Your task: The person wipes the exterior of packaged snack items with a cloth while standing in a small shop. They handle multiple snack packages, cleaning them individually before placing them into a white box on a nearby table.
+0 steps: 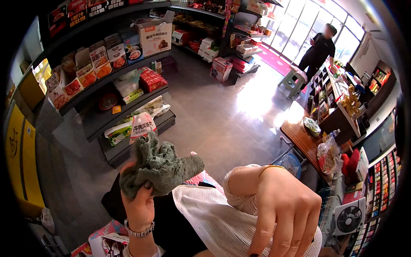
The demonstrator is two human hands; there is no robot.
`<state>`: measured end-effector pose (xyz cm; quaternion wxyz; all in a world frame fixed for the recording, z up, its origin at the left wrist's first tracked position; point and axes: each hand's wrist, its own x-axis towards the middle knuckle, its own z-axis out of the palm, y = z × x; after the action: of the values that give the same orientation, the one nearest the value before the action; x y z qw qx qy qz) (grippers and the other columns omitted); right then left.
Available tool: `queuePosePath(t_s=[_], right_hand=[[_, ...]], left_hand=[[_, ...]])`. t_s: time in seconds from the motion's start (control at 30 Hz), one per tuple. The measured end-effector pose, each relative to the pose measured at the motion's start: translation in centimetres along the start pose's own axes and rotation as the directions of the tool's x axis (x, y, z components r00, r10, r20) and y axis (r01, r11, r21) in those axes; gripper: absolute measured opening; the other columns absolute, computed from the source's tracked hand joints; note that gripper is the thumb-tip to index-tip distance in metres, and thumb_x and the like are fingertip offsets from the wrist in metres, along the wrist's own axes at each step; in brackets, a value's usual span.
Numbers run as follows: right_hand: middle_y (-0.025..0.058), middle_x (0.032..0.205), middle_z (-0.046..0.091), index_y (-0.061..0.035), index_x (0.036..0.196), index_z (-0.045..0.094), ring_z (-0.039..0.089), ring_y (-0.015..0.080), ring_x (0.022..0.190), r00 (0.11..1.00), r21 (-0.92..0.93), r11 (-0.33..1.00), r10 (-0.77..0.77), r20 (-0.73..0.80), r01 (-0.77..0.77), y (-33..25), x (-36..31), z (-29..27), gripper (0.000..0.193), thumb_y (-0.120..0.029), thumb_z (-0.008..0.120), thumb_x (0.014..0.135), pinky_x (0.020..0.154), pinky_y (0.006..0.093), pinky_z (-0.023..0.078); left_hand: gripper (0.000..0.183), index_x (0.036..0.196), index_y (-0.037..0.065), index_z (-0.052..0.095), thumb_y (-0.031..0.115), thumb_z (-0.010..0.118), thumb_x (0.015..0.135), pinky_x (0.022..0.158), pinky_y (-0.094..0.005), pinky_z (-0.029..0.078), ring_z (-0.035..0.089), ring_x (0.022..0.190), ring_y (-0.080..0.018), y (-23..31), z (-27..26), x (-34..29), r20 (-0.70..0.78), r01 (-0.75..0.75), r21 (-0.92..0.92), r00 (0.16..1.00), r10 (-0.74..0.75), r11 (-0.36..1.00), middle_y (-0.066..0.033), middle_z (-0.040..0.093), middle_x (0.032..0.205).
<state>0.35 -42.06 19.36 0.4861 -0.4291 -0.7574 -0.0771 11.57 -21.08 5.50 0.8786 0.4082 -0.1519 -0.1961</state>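
View down over a person's own hands in a shop. The left hand (139, 205) is raised left of centre, clamped round a crumpled grey-green cloth (158, 167), thumb pressed on the near side. The right hand (287, 205) is well apart from it, lower right, fingers bent downward in front of a white mesh top (214, 210); its fingertips are partly cut off or hidden, so whether it grips anything cannot be told. Beyond lie a grey floor (205, 124), shelves of packets on the left and a brown worktop (295, 124) on the right.

The cloth is loosely bunched, with one end jutting to the right unsupported, so a slack thumb could let it unfold or drop. The metal bracelet (140, 231) on the left wrist might catch a trailing fold. The right hand's fingers could snag the open mesh if pulled away quickly
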Motion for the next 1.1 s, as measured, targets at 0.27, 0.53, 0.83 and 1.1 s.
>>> queuePosePath(t_s=[0.27,0.53,0.83,1.1], right_hand=[[0.0196,0.097,0.067,0.0021,0.084,0.069,0.066,0.0272,0.091,0.993,-0.055,0.996,-0.076,-0.094,0.072,1.4,1.9,-1.3,0.035,-0.009,0.037,0.094,0.07,0.0356,0.049],[0.0163,0.093,0.067,-0.0022,0.098,0.064,0.065,0.0275,0.084,0.959,-0.057,0.998,-0.009,-0.282,-0.007,1.2,1.8,0.6,0.023,-0.008,0.043,0.091,0.063,0.0363,0.05],[0.0192,0.128,0.052,-0.0044,0.131,0.039,0.059,0.024,0.096,0.275,-0.473,0.73,-0.384,-0.881,-0.494,-10.5,-8.6,-6.6,0.044,-0.02,0.048,0.091,0.081,0.0382,0.047],[0.0148,0.106,0.056,0.0027,0.112,0.053,0.054,0.025,0.095,0.527,-0.602,0.436,-0.293,-0.798,-0.669,-2.5,-7.6,-5.0,0.033,-0.023,0.046,0.092,0.082,0.0347,0.042]], left_hand=[[0.053,0.132,0.005,0.039,0.006,0.058,0.083,0.062,-0.0209,0.054,0.062,0.099,-0.0183,0.8,-0.1,0.2,-0.011,-0.029,0.013,1.0,0.029,1.0,-0.0126,0.055,0.121],[0.055,0.133,0.005,0.038,0.005,0.059,0.082,0.076,-0.0294,0.056,0.059,0.106,-0.0214,1.0,-0.3,0.5,0.009,-0.011,0.027,1.0,0.011,1.0,-0.0133,0.052,0.124],[0.056,0.129,-0.001,0.039,-0.004,0.059,0.077,0.092,-0.0338,0.048,0.054,0.11,-0.0204,1.7,0.8,0.8,0.021,0.02,-0.008,1.0,-0.02,1.0,-0.0124,0.052,0.12],[0.055,0.127,0.001,0.042,-0.005,0.063,0.077,0.094,-0.0333,0.047,0.055,0.109,-0.0196,1.2,1.4,1.4,0.035,0.003,-0.027,0.999,-0.002,1.0,-0.0103,0.054,0.118]])
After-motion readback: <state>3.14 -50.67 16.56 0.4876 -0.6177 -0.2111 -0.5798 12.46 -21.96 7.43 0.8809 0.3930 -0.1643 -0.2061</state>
